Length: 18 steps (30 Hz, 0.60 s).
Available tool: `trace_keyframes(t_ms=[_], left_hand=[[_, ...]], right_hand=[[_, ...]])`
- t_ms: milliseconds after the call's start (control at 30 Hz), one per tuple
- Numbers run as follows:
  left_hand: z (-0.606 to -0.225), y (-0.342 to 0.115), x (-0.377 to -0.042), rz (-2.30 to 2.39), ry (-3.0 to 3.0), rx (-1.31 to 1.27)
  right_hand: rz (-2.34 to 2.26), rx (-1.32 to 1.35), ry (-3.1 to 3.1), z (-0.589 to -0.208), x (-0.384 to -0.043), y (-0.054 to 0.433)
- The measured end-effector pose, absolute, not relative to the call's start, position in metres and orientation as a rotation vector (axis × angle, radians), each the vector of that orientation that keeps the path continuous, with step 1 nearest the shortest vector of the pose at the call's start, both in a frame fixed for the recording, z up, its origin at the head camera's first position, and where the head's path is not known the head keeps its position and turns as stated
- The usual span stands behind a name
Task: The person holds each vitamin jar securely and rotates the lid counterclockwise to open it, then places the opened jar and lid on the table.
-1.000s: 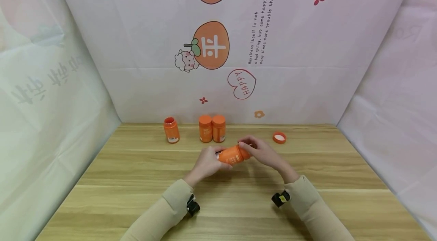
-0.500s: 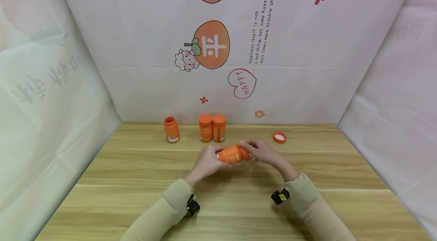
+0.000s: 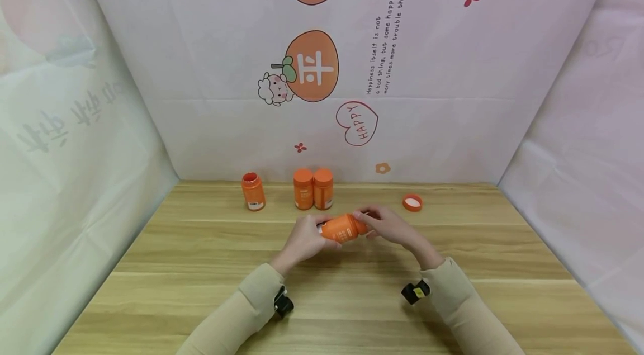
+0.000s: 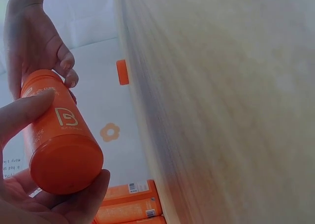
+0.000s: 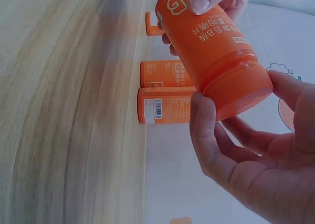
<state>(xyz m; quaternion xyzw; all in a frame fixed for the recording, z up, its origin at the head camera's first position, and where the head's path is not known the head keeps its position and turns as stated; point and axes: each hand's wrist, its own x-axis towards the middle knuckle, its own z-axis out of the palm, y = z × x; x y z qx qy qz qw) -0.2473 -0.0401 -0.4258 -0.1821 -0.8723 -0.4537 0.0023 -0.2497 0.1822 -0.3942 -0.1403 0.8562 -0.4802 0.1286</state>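
An orange pill bottle (image 3: pixel 339 228) is held tilted above the table, its capped end toward the right. My left hand (image 3: pixel 305 240) grips the bottle's body near the base, with the thumb across its side in the left wrist view. My right hand (image 3: pixel 387 226) pinches the orange screw cap (image 5: pixel 241 88) between thumb and fingers. In the right wrist view the cap sits on the bottle's neck. The bottle's printed label (image 5: pixel 206 29) faces that camera.
Two capped orange bottles (image 3: pixel 303 190) stand side by side at the table's back. To their left is an uncapped orange bottle (image 3: pixel 254 193). A loose orange cap (image 3: pixel 412 203) lies inside up at the back right. White printed sheets (image 3: pixel 427 120) enclose the wooden table (image 3: pixel 201 265).
My right hand's fingers have shifted around the cap, turning slightly, while the left hand keeps the bottle nearly still. The bottles and loose cap at the back have stayed put.
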Motion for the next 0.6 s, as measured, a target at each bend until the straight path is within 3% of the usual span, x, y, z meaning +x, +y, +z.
trace_keyframes(t_ms=[600], left_hand=[[-0.429, -0.04, -0.249, -1.451, -2.736, -0.558]], right_hand=[[-1.376, -0.777, 2.47, -0.4, -0.254, 0.196]])
